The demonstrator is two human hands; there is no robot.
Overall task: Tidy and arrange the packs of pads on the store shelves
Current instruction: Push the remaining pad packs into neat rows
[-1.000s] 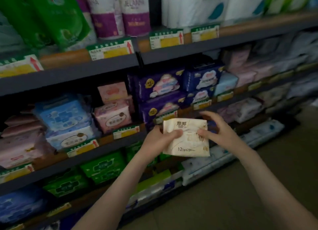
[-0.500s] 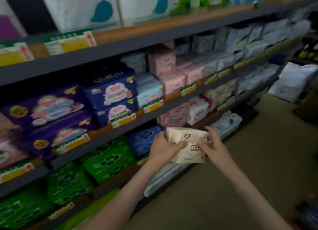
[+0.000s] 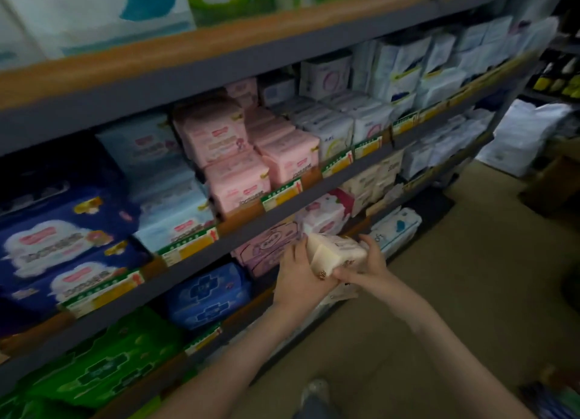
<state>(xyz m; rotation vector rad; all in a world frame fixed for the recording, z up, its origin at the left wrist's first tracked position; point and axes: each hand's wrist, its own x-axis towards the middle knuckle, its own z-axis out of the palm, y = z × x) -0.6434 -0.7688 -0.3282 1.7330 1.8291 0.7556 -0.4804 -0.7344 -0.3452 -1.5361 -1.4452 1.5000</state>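
Gripping a cream plastic-wrapped pad pack [image 3: 337,254], we curl fingers [image 3: 295,252] round it. Our left hand [image 3: 298,275] and right hand [image 3: 372,263] hold opposite ends.

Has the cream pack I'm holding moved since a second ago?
Yes: cream pack went right along the shelves, from the dark blue packs to the pink pack one shelf lower.
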